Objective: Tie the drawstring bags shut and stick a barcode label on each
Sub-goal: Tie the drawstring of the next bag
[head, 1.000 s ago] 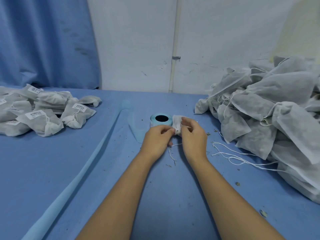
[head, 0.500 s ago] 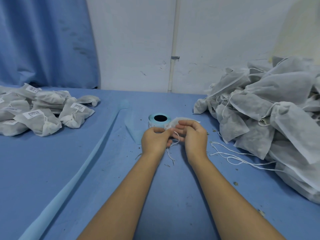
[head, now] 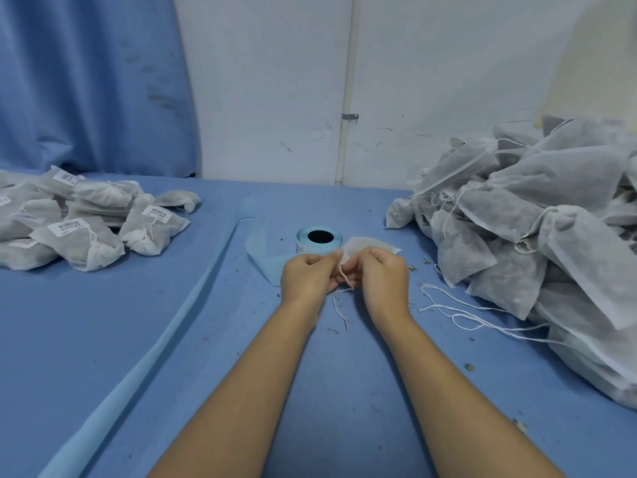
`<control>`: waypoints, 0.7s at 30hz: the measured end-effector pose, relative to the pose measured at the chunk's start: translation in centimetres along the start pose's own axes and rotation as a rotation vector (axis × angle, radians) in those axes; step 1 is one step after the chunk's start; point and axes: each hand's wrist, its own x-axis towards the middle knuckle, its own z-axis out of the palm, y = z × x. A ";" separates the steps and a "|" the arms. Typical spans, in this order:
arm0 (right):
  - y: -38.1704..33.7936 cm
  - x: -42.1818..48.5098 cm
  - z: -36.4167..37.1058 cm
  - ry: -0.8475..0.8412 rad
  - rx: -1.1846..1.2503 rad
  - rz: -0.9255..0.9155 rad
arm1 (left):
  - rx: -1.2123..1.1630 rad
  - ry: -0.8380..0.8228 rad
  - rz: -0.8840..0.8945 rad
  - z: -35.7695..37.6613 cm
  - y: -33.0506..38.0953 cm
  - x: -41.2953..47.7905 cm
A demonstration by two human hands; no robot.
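Note:
A small white drawstring bag point(head: 368, 245) lies on the blue table just beyond my hands, mostly hidden behind them. My left hand point(head: 307, 277) and my right hand point(head: 382, 276) sit side by side with curled fingers, pinching the bag's white drawstring point(head: 341, 298) between them. The string's loose ends trail toward me on the cloth. A blue roll of barcode labels point(head: 319, 240) stands just behind my left hand.
A heap of untied grey bags point(head: 537, 229) fills the right side, loose strings point(head: 458, 313) spilling from it. Tied, labelled bags point(head: 82, 232) are piled at the left. A light blue backing strip point(head: 144, 357) runs diagonally across the blue table point(head: 103, 322).
The hands have drawn slightly toward me, from working on the bag's neck to holding the string between them. The bag now lies flatter behind them.

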 end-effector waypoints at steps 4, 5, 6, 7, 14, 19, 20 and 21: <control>0.1 -0.2 0.0 -0.043 -0.093 -0.044 | 0.090 -0.006 0.026 0.3 -0.1 -0.1; 0.1 -0.3 -0.1 -0.048 -0.107 -0.042 | 0.073 -0.006 0.021 0.2 -0.1 -0.1; 0.0 -0.4 0.0 -0.039 -0.117 -0.032 | 0.035 -0.007 0.011 0.1 -0.1 0.0; 0.0 -0.4 0.0 -0.019 -0.125 -0.018 | -0.022 -0.015 -0.001 -0.1 0.0 0.0; -1.2 0.2 -0.9 0.062 -0.535 -0.088 | -0.165 -0.107 -0.001 0.1 0.8 -0.4; -1.8 0.2 -0.6 -0.115 -0.080 0.228 | -0.127 -0.174 0.070 0.3 0.8 -0.6; -1.9 0.2 -0.6 -0.147 0.036 0.297 | -0.110 -0.184 0.088 0.3 0.8 -0.7; -1.9 0.2 -0.6 -0.174 0.112 0.349 | -0.093 -0.194 0.102 0.2 0.8 -0.7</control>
